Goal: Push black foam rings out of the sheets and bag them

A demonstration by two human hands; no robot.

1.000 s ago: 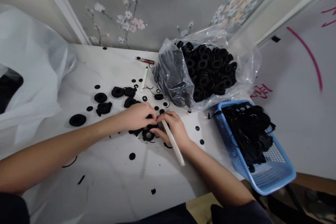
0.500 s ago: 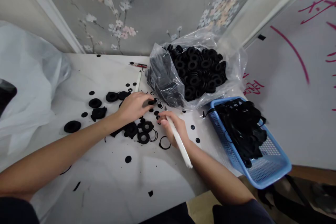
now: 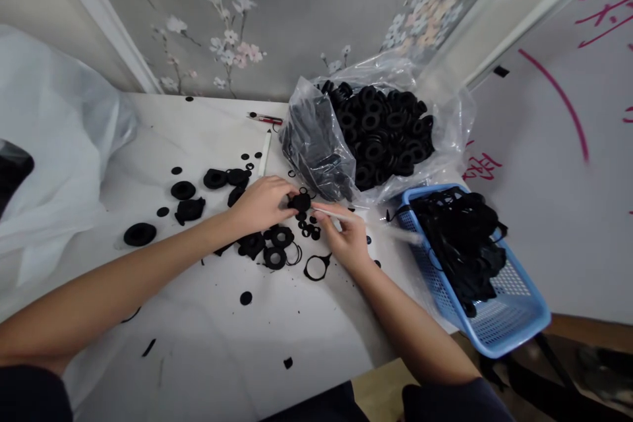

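Head view: the fingers of my left hand [image 3: 264,203] pinch a small black piece [image 3: 300,203] by its left side, near the middle of the frame. The fingers of my right hand [image 3: 349,241] are closed on a slim white tool [image 3: 386,227], its far end blurred and pointing right. Its near tip is at the right side of the black piece; whether they touch, I cannot tell.

Below the hands, on the white table [image 3: 208,323], lie a black ring [image 3: 275,258] and, right of it, a thin black loop [image 3: 316,268]. Small black discs lie between and around the hands; thicker black rings are scattered to the left.

Above my left hand lies a white marker-like stick [image 3: 265,153], with a red tool [image 3: 267,119] beyond it. Upper right of centre, a clear plastic bag [image 3: 321,145] lies open, filled with black rings. Right of my right hand, a blue basket [image 3: 435,277] holds a heap of black material [image 3: 465,237]. A white bag [image 3: 54,112] occupies the left edge.
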